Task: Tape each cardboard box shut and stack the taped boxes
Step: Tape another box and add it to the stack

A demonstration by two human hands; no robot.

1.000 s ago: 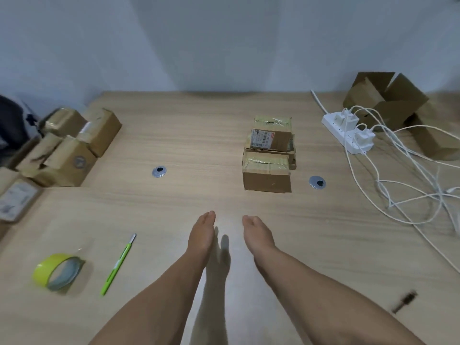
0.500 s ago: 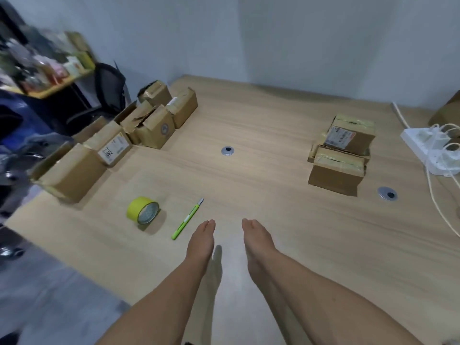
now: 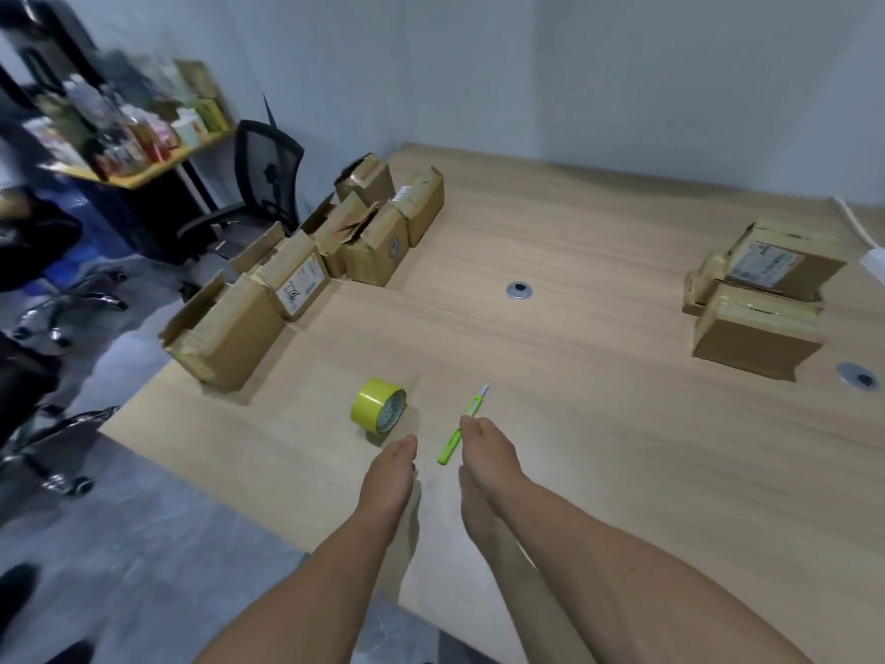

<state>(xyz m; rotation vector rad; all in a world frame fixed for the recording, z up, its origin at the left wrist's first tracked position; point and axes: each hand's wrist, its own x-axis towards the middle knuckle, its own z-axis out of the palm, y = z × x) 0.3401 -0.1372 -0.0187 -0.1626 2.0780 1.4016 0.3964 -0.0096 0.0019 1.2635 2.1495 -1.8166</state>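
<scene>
Near the tape (image 3: pixel 378 412), left hand (image 3: pixel 389 476) and right hand (image 3: pixel 486 455) hover (fingers straight, together, empty); next, likely fetching a box (image 3: pixel 225 328) beyond it.

Bare surface (image 3: pixel 598 242) runs wide between the untaped boxes (image 3: pixel 230 328) crowding its left edge and the taped stack (image 3: pixel 761 304) at right; a tape roll (image 3: pixel 380 412) and green cutter (image 3: pixel 450 445) lie nearer the front.
</scene>
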